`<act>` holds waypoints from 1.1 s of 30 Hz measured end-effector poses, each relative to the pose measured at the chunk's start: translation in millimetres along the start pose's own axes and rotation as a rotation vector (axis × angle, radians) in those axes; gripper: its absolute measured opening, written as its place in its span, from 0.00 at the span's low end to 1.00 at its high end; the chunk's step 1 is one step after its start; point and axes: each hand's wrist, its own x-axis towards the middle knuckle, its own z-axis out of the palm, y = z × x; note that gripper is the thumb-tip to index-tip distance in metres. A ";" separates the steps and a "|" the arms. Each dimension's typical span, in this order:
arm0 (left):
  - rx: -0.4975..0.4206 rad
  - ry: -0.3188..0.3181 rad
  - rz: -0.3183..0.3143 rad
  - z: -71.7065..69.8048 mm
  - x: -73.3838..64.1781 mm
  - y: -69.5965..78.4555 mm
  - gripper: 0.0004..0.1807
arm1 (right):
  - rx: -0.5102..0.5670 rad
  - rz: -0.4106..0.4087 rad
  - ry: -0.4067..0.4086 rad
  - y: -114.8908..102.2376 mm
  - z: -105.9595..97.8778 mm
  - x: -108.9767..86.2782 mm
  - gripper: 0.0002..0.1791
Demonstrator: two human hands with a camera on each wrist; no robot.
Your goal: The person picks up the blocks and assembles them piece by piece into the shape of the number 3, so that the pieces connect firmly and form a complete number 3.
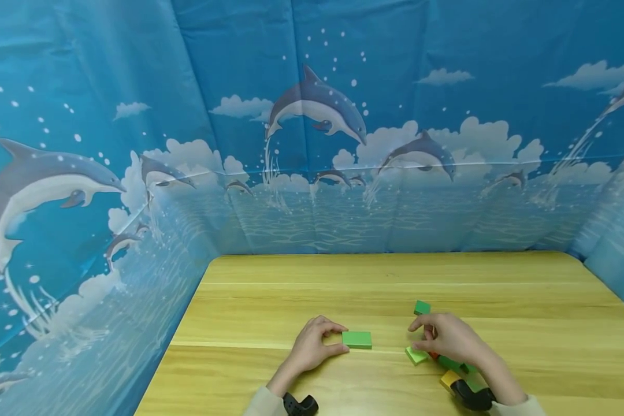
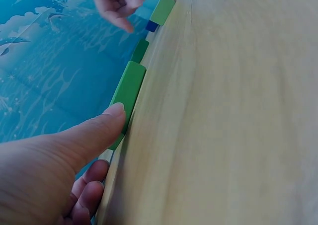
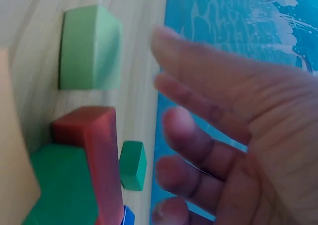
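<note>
On the wooden table, a flat green block lies lengthwise in the head view. My left hand pinches its left end, thumb on the near side and a finger at the far corner. In the left wrist view the thumb overlaps the block's long side. My right hand hovers over a loose group of blocks, fingers apart and loosely bent, with nothing between them. Below its fingertips is a light green block. A red block and a dark green block show beside it in the right wrist view.
A yellow block and more green ones sit under the right forearm, partly hidden. Beyond the right hand stands a small green block. A blue block shows in the left wrist view. Dolphin-printed blue sheeting surrounds the table.
</note>
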 end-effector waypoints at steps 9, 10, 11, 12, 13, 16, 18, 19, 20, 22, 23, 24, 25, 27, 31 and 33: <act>-0.004 -0.006 0.001 0.4 2.2 -2.3 0.20 | 0.055 -0.004 -0.132 8.9 -0.8 -1.4 0.22; -0.001 -0.007 -0.001 0.1 2.5 -2.2 0.20 | 0.059 -0.003 -0.136 9.2 -0.8 -1.2 0.22; -0.003 -0.007 0.001 -0.1 2.8 -2.1 0.20 | 0.063 -0.001 -0.141 9.3 -0.8 -0.9 0.21; -0.002 -0.009 0.001 -0.5 3.1 -2.0 0.20 | 0.067 -0.001 -0.145 9.2 -0.8 -0.8 0.21; -0.001 -0.011 0.000 -1.1 3.4 -1.9 0.20 | 0.070 0.001 -0.150 9.2 -0.9 -0.5 0.20; 0.001 -0.014 -0.003 -2.3 4.1 -1.5 0.20 | 0.082 0.005 -0.161 9.1 -1.0 0.1 0.19; 0.003 -0.013 -0.004 -3.1 4.4 -1.5 0.20 | 0.088 0.007 -0.164 8.9 -1.2 0.5 0.19; 0.005 -0.011 -0.003 -3.4 4.5 -1.6 0.20 | 0.089 0.010 -0.164 9.0 -1.2 0.8 0.18; 0.007 -0.008 0.002 -3.6 4.7 -1.9 0.20 | 0.091 0.013 -0.163 9.0 -1.1 1.0 0.18; 0.008 -0.006 0.002 -4.4 4.7 -1.9 0.20 | 0.085 0.020 -0.158 8.6 -0.5 1.8 0.18; 0.009 -0.007 0.001 -4.7 4.8 -2.1 0.20 | 0.082 0.024 -0.155 8.2 0.1 2.2 0.18; 0.007 -0.009 -0.002 -4.9 5.0 -2.3 0.20 | 0.079 0.028 -0.151 7.6 0.9 2.8 0.18; 0.008 -0.010 -0.001 -4.9 5.1 -2.3 0.20 | 0.076 0.030 -0.145 6.9 1.8 3.2 0.18; 0.008 -0.014 -0.007 -4.6 5.2 -2.5 0.20 | 0.067 0.034 -0.130 5.0 4.2 4.2 0.17; 0.007 -0.016 -0.011 -3.9 5.9 -3.4 0.20 | 0.047 0.038 -0.096 -0.6 9.9 7.6 0.17; 0.005 -0.017 -0.015 -3.7 5.8 -3.7 0.20 | 0.035 0.038 -0.083 -3.0 12.9 9.8 0.17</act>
